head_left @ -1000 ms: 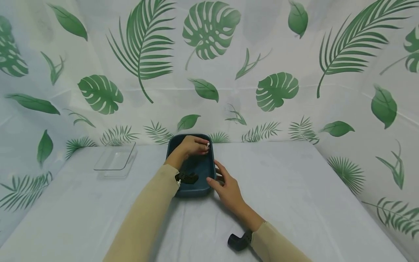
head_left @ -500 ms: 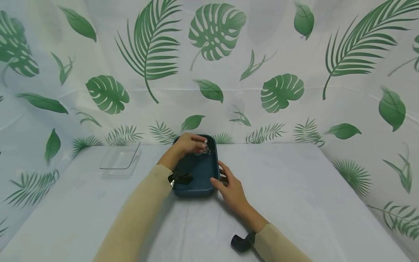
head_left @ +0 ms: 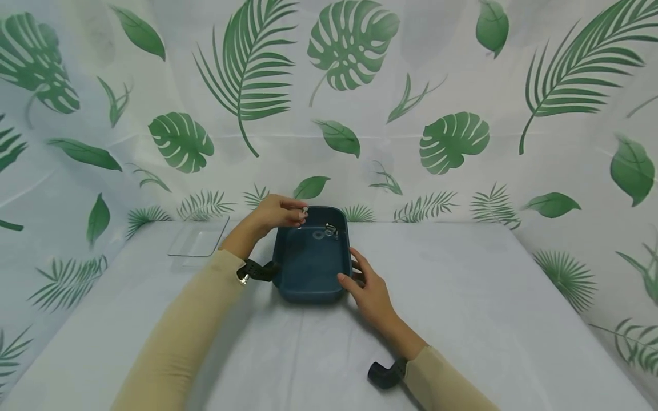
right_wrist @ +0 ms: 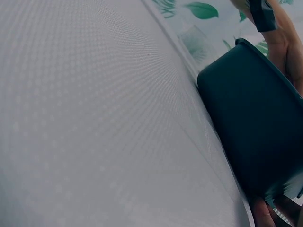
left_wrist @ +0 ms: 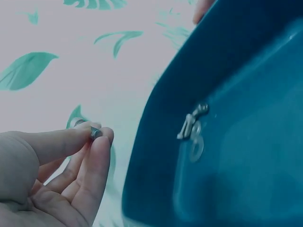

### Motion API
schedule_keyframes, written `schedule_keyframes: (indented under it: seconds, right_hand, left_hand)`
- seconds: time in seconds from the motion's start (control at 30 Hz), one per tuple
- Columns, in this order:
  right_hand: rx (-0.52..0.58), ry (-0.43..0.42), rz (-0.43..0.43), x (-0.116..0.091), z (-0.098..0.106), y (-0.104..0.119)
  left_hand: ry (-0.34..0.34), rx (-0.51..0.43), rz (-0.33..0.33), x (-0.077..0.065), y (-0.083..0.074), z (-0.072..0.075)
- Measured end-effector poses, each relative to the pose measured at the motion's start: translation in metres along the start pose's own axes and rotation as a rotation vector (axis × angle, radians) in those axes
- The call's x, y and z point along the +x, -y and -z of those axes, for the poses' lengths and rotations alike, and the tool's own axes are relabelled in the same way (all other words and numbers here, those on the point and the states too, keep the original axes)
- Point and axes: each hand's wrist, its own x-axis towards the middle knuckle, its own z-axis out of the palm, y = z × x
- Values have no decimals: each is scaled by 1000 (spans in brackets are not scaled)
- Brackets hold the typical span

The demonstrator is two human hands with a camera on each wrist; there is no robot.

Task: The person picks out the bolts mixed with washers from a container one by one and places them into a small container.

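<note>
Your left hand (head_left: 277,213) pinched a metal piece (left_wrist: 96,133), which slipping fingers could drop, while your right hand (head_left: 371,291), fingers apart, touched the tray (head_left: 308,297).

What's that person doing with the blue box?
A person is handling little metal bits. Their left hand pinches a small metal piece up near the far left corner of the blue box, while their right hand touches the box's right side. More metal bits and a clear ring lie inside, toward the far end. A see-through dish sits off to the left, and neither hand is touching it.
</note>
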Motion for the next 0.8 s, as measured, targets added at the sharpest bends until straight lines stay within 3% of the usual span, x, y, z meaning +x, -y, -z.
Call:
schedule_keyframes:
  seconds: [0.27,0.43,0.63,0.8]
  right_hand:
    - [15,11,-5,2,2,-1]
    - [-4,7,-4,1,1,-3]
    - [-10,1,-3,1,1,-2]
    - [-18,1,-4,1,1,-1]
  left_hand:
    - [-35,44,43,-18,10,30]
    - [-36,24,41,-25,23,55]
    - [-49,45,26,-38,27,81]
    - [-70,65,55,-45,34,104]
